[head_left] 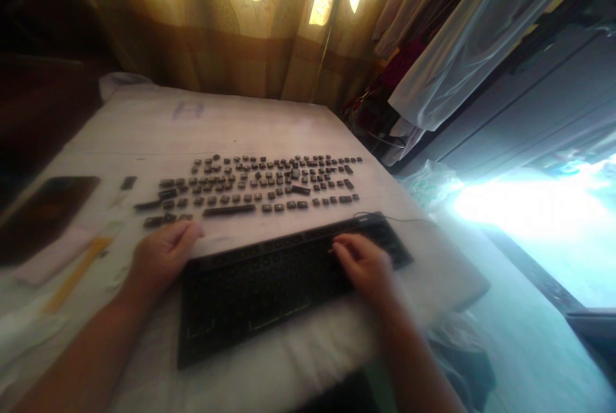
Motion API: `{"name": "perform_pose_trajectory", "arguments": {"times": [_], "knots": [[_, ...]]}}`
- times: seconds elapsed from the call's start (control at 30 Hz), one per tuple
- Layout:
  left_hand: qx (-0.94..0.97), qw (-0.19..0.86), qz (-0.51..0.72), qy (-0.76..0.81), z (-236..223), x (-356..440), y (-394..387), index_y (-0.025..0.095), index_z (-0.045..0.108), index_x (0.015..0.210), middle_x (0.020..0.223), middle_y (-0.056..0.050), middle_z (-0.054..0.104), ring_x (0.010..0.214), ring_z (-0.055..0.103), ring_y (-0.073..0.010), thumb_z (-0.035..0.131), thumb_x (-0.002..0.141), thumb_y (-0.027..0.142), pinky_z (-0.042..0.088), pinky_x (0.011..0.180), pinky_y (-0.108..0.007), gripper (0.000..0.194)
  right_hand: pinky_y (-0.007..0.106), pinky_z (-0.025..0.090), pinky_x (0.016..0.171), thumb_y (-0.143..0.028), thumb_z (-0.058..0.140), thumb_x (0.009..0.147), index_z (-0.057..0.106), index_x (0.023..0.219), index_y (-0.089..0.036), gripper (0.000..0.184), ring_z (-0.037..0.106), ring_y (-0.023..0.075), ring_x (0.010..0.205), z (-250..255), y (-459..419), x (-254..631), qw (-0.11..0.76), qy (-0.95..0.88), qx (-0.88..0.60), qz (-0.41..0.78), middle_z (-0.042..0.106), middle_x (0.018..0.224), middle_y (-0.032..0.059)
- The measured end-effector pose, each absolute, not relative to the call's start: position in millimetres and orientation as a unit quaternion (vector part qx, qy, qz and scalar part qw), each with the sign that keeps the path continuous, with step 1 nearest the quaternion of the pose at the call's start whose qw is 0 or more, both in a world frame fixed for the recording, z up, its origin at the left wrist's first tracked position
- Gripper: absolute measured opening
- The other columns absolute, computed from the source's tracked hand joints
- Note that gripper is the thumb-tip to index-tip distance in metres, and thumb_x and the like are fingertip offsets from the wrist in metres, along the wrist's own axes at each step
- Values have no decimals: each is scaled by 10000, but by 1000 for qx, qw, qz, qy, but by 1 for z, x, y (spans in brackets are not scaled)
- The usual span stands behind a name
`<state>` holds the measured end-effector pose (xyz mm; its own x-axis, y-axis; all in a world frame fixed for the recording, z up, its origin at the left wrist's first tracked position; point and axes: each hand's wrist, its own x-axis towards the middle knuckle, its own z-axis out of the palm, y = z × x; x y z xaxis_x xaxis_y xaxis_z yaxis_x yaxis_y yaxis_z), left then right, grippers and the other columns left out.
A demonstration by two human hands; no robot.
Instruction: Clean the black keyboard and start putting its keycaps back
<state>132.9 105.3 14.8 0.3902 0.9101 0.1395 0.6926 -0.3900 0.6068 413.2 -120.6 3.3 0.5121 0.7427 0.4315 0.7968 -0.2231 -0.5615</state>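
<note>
A black keyboard base (269, 288) with its keycaps removed lies near the front edge of a white-covered table (226, 124). Several loose black keycaps (255, 182) are laid out in rows behind it. My left hand (163, 252) rests at the keyboard's left far corner with fingers curled against its edge. My right hand (366, 265) lies on the keyboard's right part, fingers bent down onto it. The picture is blurred, so I cannot see whether either hand holds a small part.
A dark phone (48, 208) lies at the left on the table, with a yellow flat tool (79, 272) and white cloth or paper beside it. A thin cable (399, 217) runs from the keyboard's right end. Curtains hang behind; clothes hang at the right.
</note>
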Motion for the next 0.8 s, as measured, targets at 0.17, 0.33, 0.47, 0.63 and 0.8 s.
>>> {"name": "perform_pose_trajectory", "arguments": {"times": [0.17, 0.33, 0.47, 0.63, 0.8], "knots": [[801, 237, 231, 499, 14, 133, 107, 242, 683, 708, 731, -25, 737, 729, 686, -218, 396, 766, 573, 474, 674, -278, 442, 313, 572, 684, -354, 608, 886, 758, 844, -233, 196, 730, 218, 745, 6, -123, 420, 428, -484, -763, 13, 778, 821, 46], [799, 233, 242, 498, 13, 133, 106, 239, 687, 709, 715, -18, 732, 701, 678, -209, 411, 758, 562, 477, 657, -267, 427, 304, 547, 635, -395, 623, 889, 733, 741, -231, 248, 704, 207, 669, 4, -121, 421, 428, -475, -769, 12, 748, 723, 35], [800, 233, 244, 496, 15, 133, 105, 243, 684, 693, 677, -8, 718, 652, 660, -202, 414, 747, 559, 483, 640, -266, 418, 291, 535, 606, -423, 615, 897, 722, 754, -222, 269, 685, 201, 653, 1, -125, 424, 458, -434, -776, -14, 732, 709, 30], [798, 231, 234, 506, 14, 133, 107, 245, 689, 698, 720, -19, 736, 712, 688, -224, 409, 743, 572, 479, 654, -281, 433, 290, 523, 597, -412, 608, 895, 702, 763, -221, 250, 649, 191, 625, -2, -134, 430, 462, -405, -786, -65, 704, 687, 20], [795, 227, 235, 511, 12, 133, 109, 252, 686, 698, 731, -20, 740, 728, 692, -235, 409, 728, 582, 480, 671, -292, 432, 279, 517, 621, -344, 584, 923, 679, 776, -225, 212, 630, 176, 641, -6, -139, 426, 444, -443, -776, -68, 681, 710, 13]]}}
